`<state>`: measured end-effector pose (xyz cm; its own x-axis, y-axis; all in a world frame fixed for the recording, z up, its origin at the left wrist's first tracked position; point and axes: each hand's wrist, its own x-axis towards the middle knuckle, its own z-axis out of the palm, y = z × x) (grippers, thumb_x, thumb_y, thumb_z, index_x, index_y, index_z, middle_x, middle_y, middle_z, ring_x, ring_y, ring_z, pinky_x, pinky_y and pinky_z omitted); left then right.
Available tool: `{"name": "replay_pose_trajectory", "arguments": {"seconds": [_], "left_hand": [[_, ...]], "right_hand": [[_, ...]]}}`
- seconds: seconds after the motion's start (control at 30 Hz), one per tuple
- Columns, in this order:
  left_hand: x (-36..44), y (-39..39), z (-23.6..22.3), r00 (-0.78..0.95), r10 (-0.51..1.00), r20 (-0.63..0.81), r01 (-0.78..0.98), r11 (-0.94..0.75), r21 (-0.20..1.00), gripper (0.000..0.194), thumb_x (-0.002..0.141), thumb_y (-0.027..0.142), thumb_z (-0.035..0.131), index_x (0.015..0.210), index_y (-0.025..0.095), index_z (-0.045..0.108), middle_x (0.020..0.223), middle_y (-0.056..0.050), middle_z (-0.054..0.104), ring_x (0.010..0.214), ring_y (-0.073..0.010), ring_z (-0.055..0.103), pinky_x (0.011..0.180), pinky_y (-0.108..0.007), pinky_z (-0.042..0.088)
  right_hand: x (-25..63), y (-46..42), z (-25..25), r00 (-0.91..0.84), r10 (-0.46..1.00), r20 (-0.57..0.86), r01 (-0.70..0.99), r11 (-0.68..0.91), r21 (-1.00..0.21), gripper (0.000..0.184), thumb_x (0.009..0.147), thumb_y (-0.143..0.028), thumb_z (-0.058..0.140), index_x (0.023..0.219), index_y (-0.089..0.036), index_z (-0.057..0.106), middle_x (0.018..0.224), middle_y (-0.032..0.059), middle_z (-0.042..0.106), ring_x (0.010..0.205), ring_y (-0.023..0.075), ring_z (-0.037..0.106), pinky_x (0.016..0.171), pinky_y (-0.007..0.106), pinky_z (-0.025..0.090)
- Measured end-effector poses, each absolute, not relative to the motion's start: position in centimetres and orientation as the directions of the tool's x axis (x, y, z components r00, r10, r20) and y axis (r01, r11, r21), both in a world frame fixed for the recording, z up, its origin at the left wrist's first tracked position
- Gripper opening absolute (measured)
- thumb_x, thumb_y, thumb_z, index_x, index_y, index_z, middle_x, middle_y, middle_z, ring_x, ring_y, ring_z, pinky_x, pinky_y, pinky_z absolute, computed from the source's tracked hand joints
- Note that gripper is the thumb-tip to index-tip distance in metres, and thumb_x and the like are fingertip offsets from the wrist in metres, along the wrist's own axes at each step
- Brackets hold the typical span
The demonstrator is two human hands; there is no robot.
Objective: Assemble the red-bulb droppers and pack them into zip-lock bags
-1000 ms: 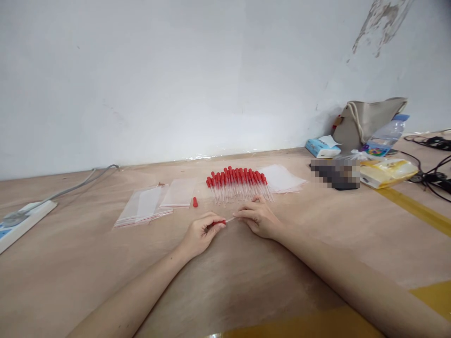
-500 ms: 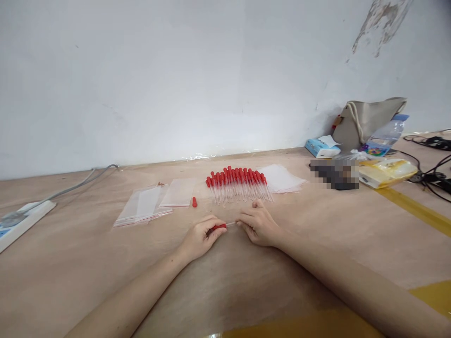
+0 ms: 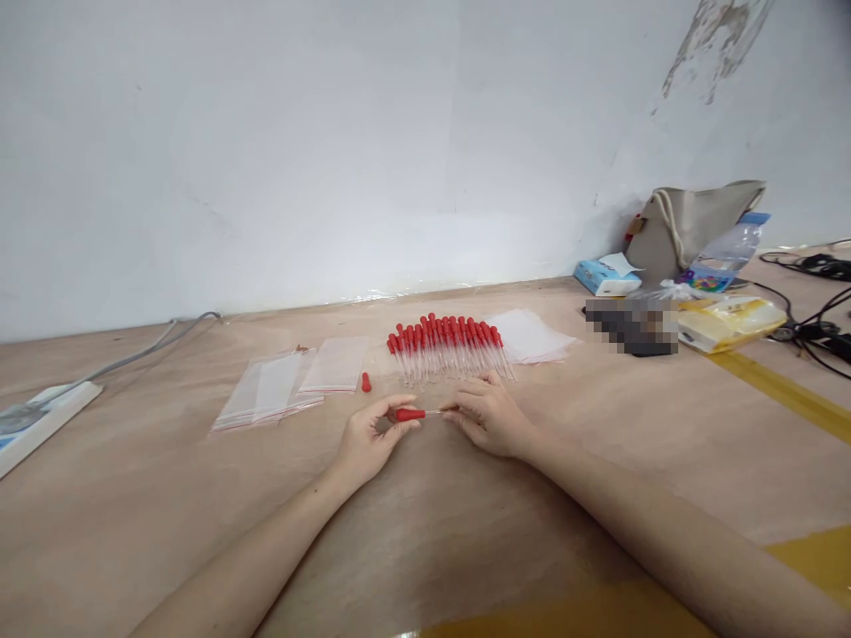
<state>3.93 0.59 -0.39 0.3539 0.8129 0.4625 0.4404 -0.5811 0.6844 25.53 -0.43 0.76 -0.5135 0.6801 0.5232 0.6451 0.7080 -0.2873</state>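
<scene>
In front of dropper row (image 3: pixel 448 332), R hand (image 3: pixel 490 416) pinches 1 tube (image 3: pixel 433 412), L hand (image 3: pixel 370 439) loosely parted abt its red bulb (image 3: pixel 410 414), which cd slip w/o firmer hold.

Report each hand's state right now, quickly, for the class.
Left hand: curved around the red dropper bulb; whether gripping cannot be told.
Right hand: closed, holding the dropper's clear tube.

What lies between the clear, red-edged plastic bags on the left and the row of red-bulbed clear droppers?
In the head view, a small loose red bulb-shaped cap lies there on the brown tabletop.
</scene>
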Motion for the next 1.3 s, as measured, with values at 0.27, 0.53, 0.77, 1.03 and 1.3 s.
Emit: {"name": "replay_pose_trajectory", "arguments": {"seconds": [0.27,0.53,0.77,1.03,1.3], "left_hand": [[0.5,3.7,0.3,0.266,0.705,0.657,0.785,-0.554,0.277,0.021,0.082,0.03,0.05,0.097,0.023,0.062,0.101,-0.006,0.06,0.097,-0.0227,0.05,0.089,-0.039,0.035],[-0.3,5.0,-1.0,0.234,0.779,0.582,0.917,-0.376,0.134,0.027,0.077,0.042,0.055,0.096,0.025,0.064,0.1,-0.008,0.057,0.096,-0.0269,0.048,0.079,-0.039,0.034],[-0.3,5.2,-0.7,0.232,0.841,0.488,0.905,-0.371,0.21,0.019,0.081,0.033,0.05,0.091,0.023,0.064,0.088,-0.004,0.064,0.088,-0.0238,0.054,0.077,-0.037,0.034],[0.0,5.5,-0.6,0.241,0.807,0.538,0.895,-0.4,0.198,0.014,0.079,0.034,0.053,0.083,0.023,0.061,0.086,-0.003,0.067,0.083,-0.0236,0.057,0.077,-0.038,0.033],[-0.4,5.7,-1.2,0.158,0.818,0.552,0.877,-0.373,0.301,0.019,0.079,0.02,0.048,0.096,0.019,0.055,0.087,-0.005,0.064,0.079,-0.0217,0.058,0.072,-0.035,0.041]], "right_hand": [[26.3,1.4,0.3,-0.218,0.843,0.493,0.731,0.475,-0.49,0.014,0.081,-0.027,0.05,0.081,-0.02,0.062,0.076,0.0017,0.065,0.063,0.0118,0.055,0.066,0.027,0.034],[20.9,6.0,1.4,0.084,0.889,0.451,0.759,0.236,-0.607,0.016,0.078,-0.028,0.049,0.091,-0.02,0.055,0.069,-0.0016,0.063,0.069,0.0139,0.057,0.075,0.032,0.031],[17.2,9.5,1.3,0.182,0.904,0.386,0.845,0.057,-0.532,0.013,0.079,-0.026,0.044,0.086,-0.019,0.052,0.075,0.0014,0.064,0.073,0.0166,0.057,0.078,0.036,0.021],[16.9,9.5,0.8,0.183,0.915,0.359,0.879,0.012,-0.477,0.021,0.082,-0.036,0.041,0.085,-0.019,0.054,0.074,0.0031,0.064,0.072,0.0172,0.057,0.077,0.037,0.019],[15.3,7.4,0.6,-0.068,0.905,0.419,0.895,0.241,-0.376,0.022,0.079,-0.036,0.045,0.072,-0.02,0.059,0.078,0.0033,0.066,0.078,0.0186,0.056,0.078,0.038,0.021]]}}
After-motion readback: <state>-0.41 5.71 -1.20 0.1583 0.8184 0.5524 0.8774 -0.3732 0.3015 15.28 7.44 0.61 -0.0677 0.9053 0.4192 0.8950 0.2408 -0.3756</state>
